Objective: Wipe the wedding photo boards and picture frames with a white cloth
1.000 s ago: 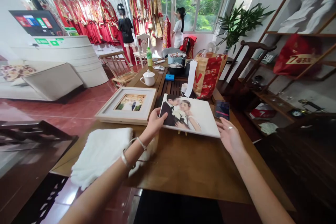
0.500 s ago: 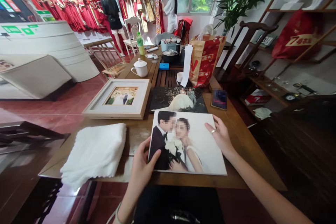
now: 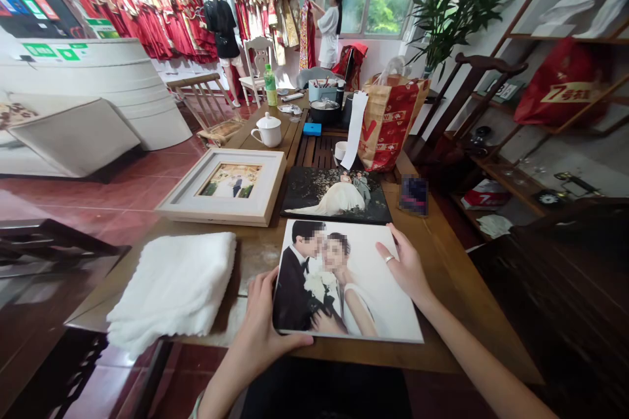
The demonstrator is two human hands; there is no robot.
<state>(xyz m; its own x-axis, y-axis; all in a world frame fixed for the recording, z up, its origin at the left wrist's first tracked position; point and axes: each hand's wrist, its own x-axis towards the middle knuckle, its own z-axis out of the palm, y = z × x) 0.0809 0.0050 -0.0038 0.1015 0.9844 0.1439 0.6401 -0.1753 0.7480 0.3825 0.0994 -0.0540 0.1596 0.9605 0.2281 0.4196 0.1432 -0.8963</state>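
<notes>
A wedding photo panel showing a couple in close-up lies near the front edge of the wooden table, in front of me. My left hand is wrapped round its lower left corner, fingers along the left side and thumb along the bottom edge. At the upper right edge my right hand, with a ring, grips the panel, thumb on the face and fingers partly hidden at the side. Just beyond is a darker wedding photo panel. A framed photo rests to the left, behind a folded white towel.
Farther back on the table stand a lidded white cup, a green bottle, a blue box and a red and brown paper bag. A phone-like object is at the right. Two people stand by hanging garments.
The couple's photo panel has come down flatter and slightly nearer to me. My left thumb has moved from its face to the bottom edge. The view has shifted slightly.
</notes>
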